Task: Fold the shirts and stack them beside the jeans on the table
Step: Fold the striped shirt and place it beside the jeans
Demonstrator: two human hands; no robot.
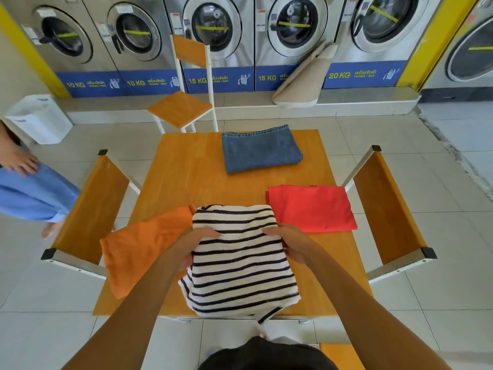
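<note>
A: Striped shirt (pixel 240 263), where?
B: Near edge of the wooden table (pixel 186 182), centre. Cream knit with thin dark stripes, partly folded into a rough rectangle, bottom hem hanging over the table edge.
A: Hands?
B: Left hand (pixel 196 247) grips the shirt's left side, fingers curled over the top of the fabric. Right hand (pixel 290 243) grips the right side, thumb on top, fingers tucked under the fold. Both holding cloth.
A: Other shirts?
B: Orange shirt (pixel 141 252) lies unfolded and rumpled, soft matte cloth, left of the striped one and partly under it, one corner over the table's left edge. Red shirt (pixel 312 208) folded flat, neat rectangle, just right of the striped one.
A: Jeans?
B: Jeans (pixel 261 149) folded into a thick blue denim block at the far side, apart from the red shirt.
A: Around?
B: Three wood-and-white-metal chairs (pixel 184 108) at left, right and far sides. Steel front-load washers (pixel 213 25) with round glass doors behind. Another person's hand and blue trousers at left edge.
</note>
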